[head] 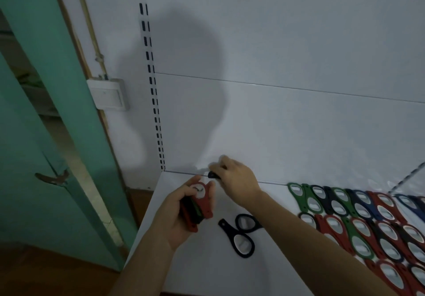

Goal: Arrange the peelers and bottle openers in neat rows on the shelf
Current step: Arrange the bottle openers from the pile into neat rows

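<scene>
The left hand (177, 217) gripped a stack of red, black and green plastic bottle openers (199, 206). The right hand (234, 180) pinched one black plastic opener (212, 175) at 1 o'clock from it, by the back edge of the white shelf (230, 272). To start a new row, it likely needed laying flat, level with the rows (368, 215) at 3 o'clock.

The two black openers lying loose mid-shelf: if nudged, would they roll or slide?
Probably slide, not roll: the black openers lie flat on the smooth-looking white shelf. Likely light, since the left hand holds a whole stack of openers. They overlap, so pushing one may drag the other.
</scene>
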`<state>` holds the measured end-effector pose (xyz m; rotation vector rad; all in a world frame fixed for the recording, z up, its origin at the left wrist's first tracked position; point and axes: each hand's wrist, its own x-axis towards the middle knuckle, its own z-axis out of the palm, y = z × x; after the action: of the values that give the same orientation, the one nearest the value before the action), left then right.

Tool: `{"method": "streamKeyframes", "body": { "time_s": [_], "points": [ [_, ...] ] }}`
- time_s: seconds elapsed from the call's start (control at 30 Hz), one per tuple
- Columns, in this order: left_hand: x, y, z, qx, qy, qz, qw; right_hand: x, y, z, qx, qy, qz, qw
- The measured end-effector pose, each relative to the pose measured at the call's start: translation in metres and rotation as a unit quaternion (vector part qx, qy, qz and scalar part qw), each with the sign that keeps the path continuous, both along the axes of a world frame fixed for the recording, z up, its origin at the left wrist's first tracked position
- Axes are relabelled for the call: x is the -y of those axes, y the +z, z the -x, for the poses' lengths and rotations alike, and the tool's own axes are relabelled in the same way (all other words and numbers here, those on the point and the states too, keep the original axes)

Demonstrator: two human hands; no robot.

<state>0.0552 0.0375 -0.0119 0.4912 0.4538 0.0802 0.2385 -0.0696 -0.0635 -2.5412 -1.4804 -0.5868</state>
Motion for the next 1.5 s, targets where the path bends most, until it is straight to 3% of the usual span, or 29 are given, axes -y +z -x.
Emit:
{"method": "streamKeyframes", "body": {
  "time_s": [0.17,0.3,0.4,0.5,0.6,0.67,0.7,0.77,0.83,0.9,0.93,1.07,1.17,1.37,1.43,1.5],
  "points": [
    [-0.002,-0.001,0.004,-0.024,0.017,0.010,1.000,-0.015,-0.010,-0.003,0.101,0.010,-0.032,0.994],
    [-0.007,-0.002,0.007,-0.028,0.038,0.003,0.999,-0.019,-0.010,0.000,0.080,-0.007,-0.071,0.994],
    [-0.013,-0.007,0.005,-0.033,0.064,-0.026,0.997,-0.009,0.011,0.004,-0.065,-0.014,-0.198,0.978],
    [-0.018,-0.013,0.001,-0.055,0.082,-0.060,0.993,0.001,0.050,0.018,-0.283,-0.017,-0.330,0.900],
    [-0.018,-0.012,-0.005,-0.055,0.060,-0.074,0.994,0.014,0.084,0.032,-0.497,0.006,-0.317,0.808],
    [-0.014,-0.006,-0.008,-0.041,0.014,-0.060,0.997,0.024,0.099,0.039,-0.580,0.032,-0.240,0.778],
    [-0.011,-0.004,-0.008,-0.028,-0.020,-0.049,0.998,0.027,0.104,0.044,-0.583,0.039,-0.183,0.791],
    [-0.005,0.000,-0.008,0.000,-0.085,-0.032,0.996,0.026,0.099,0.053,-0.504,0.020,-0.102,0.857],
    [0.003,0.002,-0.008,0.016,-0.119,-0.017,0.993,0.028,0.088,0.054,-0.412,-0.047,-0.146,0.898],
    [0.009,0.001,-0.010,0.015,-0.115,-0.013,0.993,0.045,0.084,0.048,-0.399,-0.094,-0.183,0.894],
    [0.010,-0.001,-0.011,0.016,-0.102,-0.011,0.995,0.057,0.081,0.045,-0.411,-0.104,-0.144,0.894],
    [0.011,-0.004,-0.008,0.041,-0.070,-0.016,0.997,0.095,0.061,0.048,-0.390,-0.097,0.150,0.903],
    [0.016,-0.004,-0.008,0.039,-0.055,-0.038,0.997,0.100,0.043,0.048,-0.355,-0.104,0.146,0.917],
    [0.017,0.001,-0.003,0.031,-0.021,-0.047,0.998,0.102,0.053,0.054,-0.425,-0.114,-0.001,0.898],
    [0.014,0.000,0.001,0.041,-0.004,-0.048,0.998,0.096,0.058,0.065,-0.463,-0.090,0.037,0.881],
    [0.013,-0.003,0.003,0.045,0.011,-0.048,0.998,0.089,0.055,0.082,-0.446,-0.104,0.118,0.881]
  ]
}}
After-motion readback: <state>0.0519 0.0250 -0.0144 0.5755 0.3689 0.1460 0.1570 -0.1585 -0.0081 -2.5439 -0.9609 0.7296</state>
